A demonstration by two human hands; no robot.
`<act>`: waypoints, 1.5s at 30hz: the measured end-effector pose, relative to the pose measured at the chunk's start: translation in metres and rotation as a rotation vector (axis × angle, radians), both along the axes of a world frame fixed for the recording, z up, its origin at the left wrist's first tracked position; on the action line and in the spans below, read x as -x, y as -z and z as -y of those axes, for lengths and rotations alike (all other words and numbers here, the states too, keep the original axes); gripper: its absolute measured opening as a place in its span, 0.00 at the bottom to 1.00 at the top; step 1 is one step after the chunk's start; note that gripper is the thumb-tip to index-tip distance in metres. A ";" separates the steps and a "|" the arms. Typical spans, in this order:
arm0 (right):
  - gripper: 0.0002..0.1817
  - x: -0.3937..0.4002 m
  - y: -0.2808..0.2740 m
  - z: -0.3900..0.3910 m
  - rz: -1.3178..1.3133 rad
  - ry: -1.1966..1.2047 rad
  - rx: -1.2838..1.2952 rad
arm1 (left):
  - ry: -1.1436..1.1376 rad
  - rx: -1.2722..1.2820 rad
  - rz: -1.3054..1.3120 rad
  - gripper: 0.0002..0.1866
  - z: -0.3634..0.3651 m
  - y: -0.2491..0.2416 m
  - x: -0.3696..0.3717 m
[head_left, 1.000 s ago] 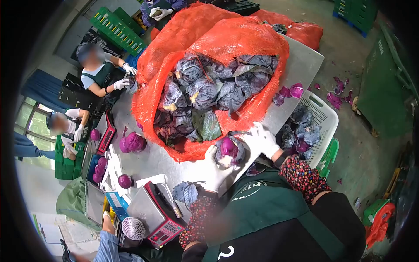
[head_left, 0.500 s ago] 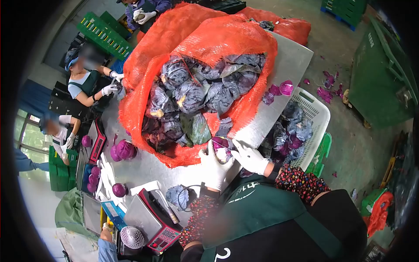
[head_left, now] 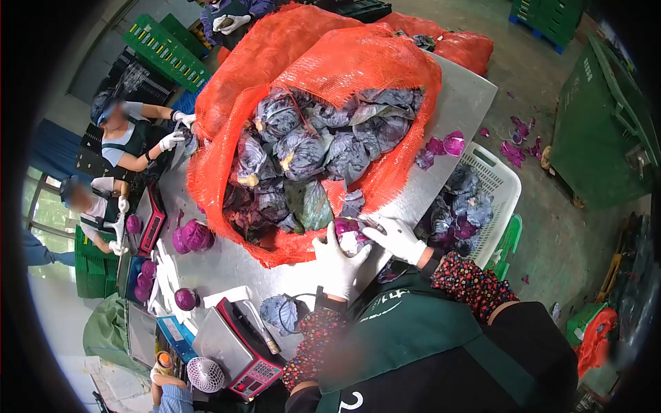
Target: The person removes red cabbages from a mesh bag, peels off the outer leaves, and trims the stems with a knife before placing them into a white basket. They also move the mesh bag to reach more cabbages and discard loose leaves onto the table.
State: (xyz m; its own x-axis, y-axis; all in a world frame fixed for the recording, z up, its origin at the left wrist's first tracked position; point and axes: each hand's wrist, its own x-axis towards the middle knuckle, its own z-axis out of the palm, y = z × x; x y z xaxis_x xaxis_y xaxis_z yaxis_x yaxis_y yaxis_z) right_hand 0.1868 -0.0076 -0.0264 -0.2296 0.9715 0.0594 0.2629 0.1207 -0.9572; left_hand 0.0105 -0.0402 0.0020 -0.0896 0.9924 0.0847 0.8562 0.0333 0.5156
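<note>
My left hand (head_left: 339,267), in a white glove, has its fingers wrapped round a purple cabbage (head_left: 348,236) at the table's near edge; a whitish part of the cabbage shows between thumb and fingers. Against the cabbage's right side rest the fingertips of my right hand (head_left: 396,239), also gloved; whether it holds a small tool cannot be made out. Just beyond both hands lies an open red mesh sack (head_left: 385,58) full of dark purple cabbages (head_left: 301,153). A loose leaf (head_left: 353,204) hangs at the sack's edge.
A white basket (head_left: 506,180) of leaves stands at the right, near a green bin (head_left: 599,124). Left are a red scale (head_left: 251,368), peeled cabbages (head_left: 193,236) and a white foam net (head_left: 206,374). Several co-workers stand along the left and far sides. Leaves litter the floor.
My right hand has shifted slightly left over the cabbage, while my left hand keeps its grip. At the lower left, a co-worker's hand with an orange-topped item has come into view.
</note>
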 end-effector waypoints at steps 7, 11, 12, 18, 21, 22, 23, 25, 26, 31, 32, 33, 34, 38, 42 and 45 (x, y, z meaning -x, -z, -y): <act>0.17 -0.004 0.010 -0.010 0.209 -0.021 -0.115 | 0.007 0.022 0.002 0.56 -0.001 0.000 0.001; 0.11 -0.010 0.036 -0.021 0.132 0.031 0.099 | 0.051 0.032 -0.002 0.54 -0.001 -0.008 0.005; 0.09 -0.012 0.060 -0.025 -0.079 0.053 0.329 | 0.082 0.064 0.013 0.53 0.000 -0.011 0.009; 0.20 -0.029 0.052 -0.034 0.009 0.163 0.128 | 0.206 0.025 0.265 0.54 -0.005 0.008 0.033; 0.30 -0.007 0.017 -0.033 0.140 -0.021 0.172 | 0.188 0.054 0.230 0.52 -0.007 0.006 0.017; 0.30 -0.003 0.025 -0.038 0.141 -0.011 0.171 | 0.198 0.033 0.170 0.52 -0.008 0.004 0.014; 0.24 0.001 0.019 -0.041 0.028 -0.078 0.311 | 0.239 0.015 0.147 0.51 -0.007 0.000 0.012; 0.17 -0.007 0.005 -0.045 -0.009 -0.238 0.583 | 0.277 -0.011 0.122 0.51 -0.002 0.002 0.012; 0.17 -0.008 0.003 -0.044 -0.010 -0.241 0.583 | 0.310 -0.039 0.095 0.52 -0.001 0.002 0.014; 0.24 -0.007 0.024 -0.034 -0.095 -0.167 0.605 | 0.223 -0.084 0.180 0.47 -0.004 0.007 0.001; 0.25 -0.006 0.021 -0.033 -0.052 -0.071 0.560 | 0.227 -0.087 0.184 0.47 -0.008 0.007 -0.002; 0.22 -0.006 0.024 -0.035 0.014 -0.067 0.488 | 0.219 -0.064 0.137 0.45 -0.013 0.007 -0.005; 0.22 -0.006 0.035 -0.037 0.017 -0.058 0.488 | 0.212 -0.041 0.091 0.44 -0.017 0.007 -0.008; 0.15 -0.004 0.047 -0.044 0.540 -0.014 -0.083 | 0.234 -0.022 0.007 0.42 -0.022 -0.005 -0.016; 0.14 0.000 0.031 -0.032 0.548 0.087 -0.134 | 0.256 -0.096 0.061 0.42 -0.013 0.008 -0.006; 0.15 -0.001 0.064 -0.032 0.562 0.181 -0.029 | 0.182 -0.138 0.355 0.42 0.000 0.022 0.008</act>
